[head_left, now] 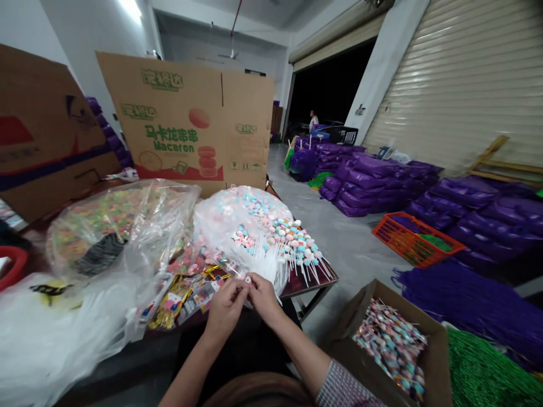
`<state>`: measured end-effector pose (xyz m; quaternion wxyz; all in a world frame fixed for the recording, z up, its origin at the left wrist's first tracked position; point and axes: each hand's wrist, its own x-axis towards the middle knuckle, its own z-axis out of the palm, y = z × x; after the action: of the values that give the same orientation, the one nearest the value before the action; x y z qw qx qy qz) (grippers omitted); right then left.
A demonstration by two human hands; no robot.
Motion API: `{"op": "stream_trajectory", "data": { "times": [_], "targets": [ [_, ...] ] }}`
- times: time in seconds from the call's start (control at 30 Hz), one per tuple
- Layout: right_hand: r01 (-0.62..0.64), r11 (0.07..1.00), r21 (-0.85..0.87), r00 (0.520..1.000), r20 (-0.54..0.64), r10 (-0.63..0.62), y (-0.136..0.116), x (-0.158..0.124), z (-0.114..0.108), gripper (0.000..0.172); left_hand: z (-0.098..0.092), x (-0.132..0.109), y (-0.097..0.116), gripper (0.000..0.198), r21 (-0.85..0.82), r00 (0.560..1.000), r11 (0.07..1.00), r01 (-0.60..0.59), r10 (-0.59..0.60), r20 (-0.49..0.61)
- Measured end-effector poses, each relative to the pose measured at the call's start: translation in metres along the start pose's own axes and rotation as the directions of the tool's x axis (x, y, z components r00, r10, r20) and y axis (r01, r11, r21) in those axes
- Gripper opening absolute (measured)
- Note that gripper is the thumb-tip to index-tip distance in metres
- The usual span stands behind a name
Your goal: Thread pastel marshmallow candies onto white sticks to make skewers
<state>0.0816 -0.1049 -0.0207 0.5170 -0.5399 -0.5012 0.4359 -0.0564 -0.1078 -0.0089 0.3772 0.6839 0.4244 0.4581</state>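
My left hand (224, 308) and my right hand (263, 298) meet at the table's front edge, fingers pinched together. Between their fingertips is a small pink-and-white candy (248, 280); whether it is on a stick cannot be made out. Just beyond lies a clear plastic wrapper (231, 264) that seems to reach the fingers. White sticks (265, 270) lie in a bundle past my right hand. Candies on sticks (297, 240), in pink, blue, white and orange, are piled to the right. Gold and printed wrappers (180, 297) lie left of my left hand.
A clear bag (250, 198) of pastel candies and another bag (123, 220) of coloured candies stand behind. A cardboard box (190, 124) rises at the back. On the floor at right are a box (439, 356) of candy sticks, an orange crate (416, 240) and purple sacks (373, 181).
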Motion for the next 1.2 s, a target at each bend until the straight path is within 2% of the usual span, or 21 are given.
{"op": "stream_trajectory", "data": {
  "times": [0.1, 0.17, 0.23, 0.27, 0.3, 0.33, 0.37, 0.43, 0.5, 0.57, 0.63, 0.73, 0.8, 0.87, 0.93, 0.97, 1.07, 1.13, 1.2],
  "targets": [
    [0.0, 0.994, 0.109, 1.0, -0.013, 0.001, -0.013, -0.004, -0.006, 0.02, -0.002, -0.002, -0.003, 0.02, -0.274, 0.981, 0.95, 0.147, -0.176, -0.082],
    [-0.011, 0.995, 0.097, 0.999, 0.039, 0.008, -0.021, -0.008, -0.011, 0.016, -0.004, 0.002, -0.001, 0.033, -0.548, 0.934, 0.803, 0.234, -0.342, -0.103],
    [-0.007, 1.0, -0.01, 0.988, 0.156, 0.009, -0.028, -0.012, -0.014, 0.018, -0.007, 0.009, 0.007, 0.052, -0.757, 0.908, 0.598, 0.263, -0.419, -0.015],
    [0.008, 0.996, -0.087, 0.974, 0.227, 0.012, -0.031, -0.015, -0.015, 0.024, -0.007, 0.013, 0.013, 0.056, -0.804, 0.905, 0.516, 0.296, -0.42, 0.063],
    [0.041, 0.987, -0.155, 0.964, 0.265, 0.002, -0.033, -0.017, -0.015, 0.029, -0.008, 0.016, 0.019, 0.055, -0.831, 0.902, 0.47, 0.298, -0.423, 0.085],
    [0.093, 0.966, -0.24, 0.964, 0.265, -0.028, -0.035, -0.019, -0.016, 0.029, -0.007, 0.018, 0.026, 0.054, -0.855, 0.903, 0.448, 0.262, -0.427, 0.054],
    [0.145, 0.935, -0.323, 0.974, 0.215, -0.076, -0.036, -0.02, -0.017, 0.027, -0.006, 0.02, 0.031, 0.053, -0.872, 0.905, 0.429, 0.235, -0.423, 0.036],
    [0.111, 0.929, -0.352, 0.989, 0.127, -0.07, -0.035, -0.022, -0.02, 0.027, -0.002, 0.024, 0.037, 0.041, -0.9, 0.897, 0.4, 0.173, -0.441, -0.023],
    [0.211, 0.89, -0.405, 0.976, 0.037, -0.215, -0.034, -0.023, -0.026, 0.03, 0.003, 0.028, 0.034, 0.027, -0.92, 0.882, 0.356, 0.164, -0.47, -0.025],
    [0.274, 0.879, -0.389, 0.951, -0.024, -0.308, -0.035, -0.022, -0.032, 0.029, 0.005, 0.031, 0.027, 0.022, -0.934, 0.842, 0.332, 0.135, -0.535, -0.068],
    [0.299, 0.888, -0.35, 0.934, -0.084, -0.347, -0.038, -0.023, -0.036, 0.029, 0.004, 0.032, 0.019, 0.022, -0.937, 0.807, 0.333, 0.105, -0.579, -0.116],
    [0.31, 0.904, -0.294, 0.937, -0.068, -0.344, -0.041, -0.027, -0.035, 0.023, 0.003, 0.032, 0.014, 0.019, -0.921, 0.806, 0.385, 0.064, -0.564, -0.179],
    [0.218, 0.957, -0.193, 0.974, -0.018, -0.225, -0.038, -0.028, -0.03, 0.019, 0.005, 0.03, 0.017, 0.018, -0.898, 0.833, 0.438, 0.048, -0.514, -0.206],
    [0.025, 1.0, -0.012, 0.999, 0.028, -0.024, -0.032, -0.027, -0.023, 0.024, 0.008, 0.028, 0.022, 0.018, -0.87, 0.856, 0.492, 0.042, -0.466, -0.223],
    [-0.151, 0.966, 0.208, 0.988, 0.065, 0.14, -0.026, -0.025, -0.017, 0.033, 0.011, 0.026, 0.028, 0.018, -0.842, 0.87, 0.537, 0.047, -0.436, -0.23],
    [-0.2, 0.929, 0.31, 0.98, 0.081, 0.184, -0.025, -0.024, -0.015, 0.036, 0.013, 0.025, 0.03, 0.018, -0.833, 0.876, 0.551, 0.05, -0.425, -0.229],
    [-0.283, 0.811, 0.512, 0.959, 0.164, 0.231, -0.025, -0.023, -0.014, 0.041, 0.017, 0.025, 0.03, 0.018, -0.836, 0.896, 0.546, 0.046, -0.393, -0.208],
    [-0.344, 0.775, 0.53, 0.937, 0.245, 0.249, -0.026, -0.022, -0.014, 0.043, 0.018, 0.026, 0.028, 0.014, -0.85, 0.898, 0.525, 0.049, -0.396, -0.193],
    [-0.373, 0.792, 0.484, 0.921, 0.294, 0.254, -0.026, -0.022, -0.015, 0.045, 0.019, 0.027, 0.026, 0.006, -0.863, 0.886, 0.502, 0.062, -0.425, -0.183]
  ]
}}
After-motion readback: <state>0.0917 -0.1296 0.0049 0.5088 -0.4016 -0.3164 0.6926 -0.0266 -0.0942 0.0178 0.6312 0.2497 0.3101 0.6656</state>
